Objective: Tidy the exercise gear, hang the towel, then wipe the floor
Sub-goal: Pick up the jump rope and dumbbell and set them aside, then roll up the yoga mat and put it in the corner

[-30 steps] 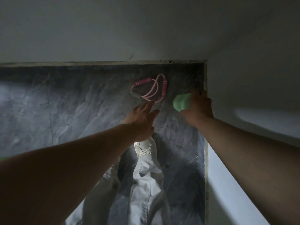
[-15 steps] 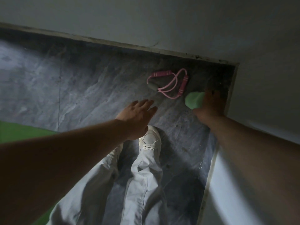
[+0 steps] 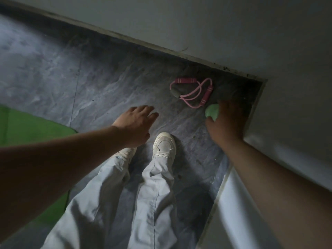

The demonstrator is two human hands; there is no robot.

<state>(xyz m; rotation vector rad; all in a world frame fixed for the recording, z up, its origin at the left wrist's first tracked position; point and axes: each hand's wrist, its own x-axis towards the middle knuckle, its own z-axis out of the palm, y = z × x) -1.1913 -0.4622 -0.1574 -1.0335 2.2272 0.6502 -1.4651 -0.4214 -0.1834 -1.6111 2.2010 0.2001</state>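
A pink resistance band (image 3: 193,92) with foam handles lies on the grey marbled floor (image 3: 107,90) near the corner of two walls. Just right of it, my right hand (image 3: 225,123) grips a pale green cloth (image 3: 212,112), low near the floor beside the right wall; most of the cloth is hidden under the hand. My left hand (image 3: 136,123) hovers over the floor with fingers straight and spread, holding nothing, left of and nearer than the band.
A green mat (image 3: 27,128) lies on the floor at the left. White walls (image 3: 233,33) meet in a corner at the upper right, with a dirty baseboard seam. My white shoes (image 3: 164,146) and pale trousers stand between my arms.
The view has swung left and tilted, bringing the green mat into sight. My right hand has pulled the cloth slightly nearer along the wall. My left hand has drawn back from the band.
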